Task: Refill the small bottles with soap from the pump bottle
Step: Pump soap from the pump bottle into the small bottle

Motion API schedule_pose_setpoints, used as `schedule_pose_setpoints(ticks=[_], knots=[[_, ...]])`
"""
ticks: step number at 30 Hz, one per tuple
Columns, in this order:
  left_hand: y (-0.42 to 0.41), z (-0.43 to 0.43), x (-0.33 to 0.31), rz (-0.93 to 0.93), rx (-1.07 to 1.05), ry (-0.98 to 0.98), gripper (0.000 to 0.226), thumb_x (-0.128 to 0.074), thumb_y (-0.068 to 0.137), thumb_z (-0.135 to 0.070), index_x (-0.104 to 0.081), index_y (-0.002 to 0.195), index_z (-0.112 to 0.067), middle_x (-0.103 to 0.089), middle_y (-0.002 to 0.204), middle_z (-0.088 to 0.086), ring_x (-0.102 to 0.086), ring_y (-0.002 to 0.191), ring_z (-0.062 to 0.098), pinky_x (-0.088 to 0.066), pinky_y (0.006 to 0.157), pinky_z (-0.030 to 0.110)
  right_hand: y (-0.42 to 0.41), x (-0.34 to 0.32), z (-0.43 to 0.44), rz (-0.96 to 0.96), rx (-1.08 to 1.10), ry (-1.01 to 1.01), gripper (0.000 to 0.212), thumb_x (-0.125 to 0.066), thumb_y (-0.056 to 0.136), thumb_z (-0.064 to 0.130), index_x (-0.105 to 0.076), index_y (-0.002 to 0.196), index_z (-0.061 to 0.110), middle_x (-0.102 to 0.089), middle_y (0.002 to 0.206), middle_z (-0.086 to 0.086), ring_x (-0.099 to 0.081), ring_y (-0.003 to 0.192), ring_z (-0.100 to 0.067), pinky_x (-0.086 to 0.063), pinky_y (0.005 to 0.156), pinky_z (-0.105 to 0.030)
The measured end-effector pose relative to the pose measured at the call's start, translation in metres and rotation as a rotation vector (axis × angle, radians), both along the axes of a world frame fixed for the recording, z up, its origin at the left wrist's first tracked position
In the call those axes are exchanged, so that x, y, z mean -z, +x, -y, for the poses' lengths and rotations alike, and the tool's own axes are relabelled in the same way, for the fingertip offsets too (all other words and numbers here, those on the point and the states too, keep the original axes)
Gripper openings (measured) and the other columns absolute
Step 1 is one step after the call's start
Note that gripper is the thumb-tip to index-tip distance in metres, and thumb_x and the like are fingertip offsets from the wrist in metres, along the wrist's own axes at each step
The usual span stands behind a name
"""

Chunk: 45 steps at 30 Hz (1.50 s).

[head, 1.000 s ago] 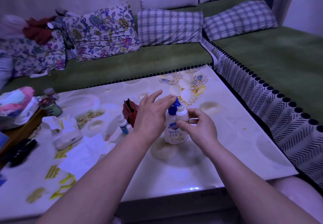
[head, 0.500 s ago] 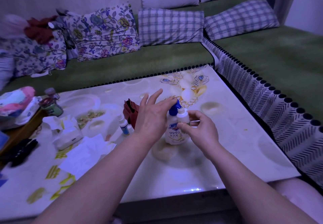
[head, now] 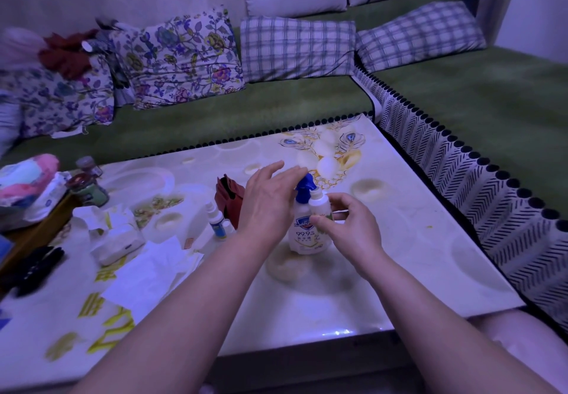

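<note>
A white plastic pump bottle [head: 305, 235] with a blue pump head [head: 303, 192] is seen standing upright near the middle of a glossy pale table [head: 408, 258] printed with gold patterns. The left hand [head: 266, 201] is laid over the pump head with its fingers stretched out almost straight and slightly spread. Whether it is pressing down or only resting cannot be told, since the contact is hidden beneath the hand. A small white round-shouldered bottle [head: 318, 204] is held upright just beside the pump head and against the front of the pump bottle, pinched between the curled thumb and fingers of the right hand [head: 353, 226]. Its lower part is covered by those fingers, and its mouth and the pump's spout are too small and too close together to be made out. Left of the left wrist a second small white spray bottle with a blue label [head: 216, 223] is stood on the table, and just beside it a smaller pale item [head: 228, 227] is partly hidden and cannot be identified. Behind these a dark red folded object [head: 229, 196] is partly masked by the left hand. Further left a white tissue pack [head: 118, 241] and loose white paper sheets [head: 147, 273] are spread about, and a black object [head: 33, 267] near the frame's edge is too blurred to name. Both forearms are cut off by the lower edge
</note>
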<state>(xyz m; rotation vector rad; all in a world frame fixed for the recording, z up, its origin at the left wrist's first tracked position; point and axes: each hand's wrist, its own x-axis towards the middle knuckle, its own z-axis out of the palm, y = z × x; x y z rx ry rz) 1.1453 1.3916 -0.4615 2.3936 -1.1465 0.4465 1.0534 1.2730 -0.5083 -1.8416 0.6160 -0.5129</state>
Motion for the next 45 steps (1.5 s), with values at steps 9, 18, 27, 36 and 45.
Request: schedule_pose_setpoints(ticks=[9, 18, 27, 36, 45], knots=[[-0.009, 0.003, -0.014, -0.017, 0.08, 0.01, 0.065, -0.025, 0.072, -0.051, -0.065, 0.103, -0.01, -0.066, 0.087, 0.004, -0.054, 0.094, 0.028, -0.045, 0.072, 0.038, -0.002, -0.001, -0.003, 0.004, -0.014, -0.053, 0.038, -0.074, 0.075, 0.029, -0.059, 0.11, 0.03, -0.053, 0.116, 0.017, -0.061, 0.093, -0.008, -0.05, 0.079, -0.032], [-0.005, 0.003, -0.007, 0.156, 0.01, 0.014, 0.031, -0.045, 0.083, -0.024, -0.066, 0.103, -0.014, -0.071, 0.092, -0.004, -0.06, 0.091, 0.028, -0.045, 0.075, 0.041, -0.003, -0.006, 0.0, -0.064, -0.024, -0.125, 0.036, -0.075, 0.073, 0.034, -0.06, 0.106, 0.032, -0.056, 0.113, 0.018, -0.058, 0.089, -0.005, -0.049, 0.075, -0.031], [-0.002, 0.01, -0.018, -0.042, 0.053, 0.134, 0.034, -0.056, 0.088, -0.004, -0.057, 0.122, -0.006, -0.063, 0.115, 0.012, -0.054, 0.103, 0.033, -0.042, 0.085, 0.04, -0.003, -0.008, -0.001, -0.069, -0.028, -0.139, 0.036, -0.075, 0.074, 0.035, -0.06, 0.108, 0.033, -0.057, 0.113, 0.018, -0.058, 0.086, -0.002, -0.049, 0.074, -0.03], [0.003, 0.005, -0.014, 0.118, 0.058, 0.008, 0.031, -0.059, 0.08, -0.006, -0.067, 0.11, -0.009, -0.07, 0.107, 0.006, -0.06, 0.1, 0.033, -0.048, 0.083, 0.046, -0.004, -0.011, -0.002, -0.074, -0.031, -0.106, 0.035, -0.073, 0.074, 0.033, -0.06, 0.106, 0.035, -0.058, 0.113, 0.017, -0.06, 0.09, -0.005, -0.051, 0.079, -0.035], [0.008, -0.007, 0.002, 0.214, 0.028, 0.078, 0.044, -0.063, 0.079, -0.006, -0.063, 0.121, -0.019, -0.067, 0.119, -0.002, -0.055, 0.117, 0.029, -0.037, 0.097, 0.062, -0.005, -0.014, -0.003, -0.069, -0.029, -0.082, 0.036, -0.074, 0.074, 0.035, -0.06, 0.107, 0.035, -0.06, 0.114, 0.017, -0.061, 0.092, -0.006, -0.052, 0.081, -0.036]])
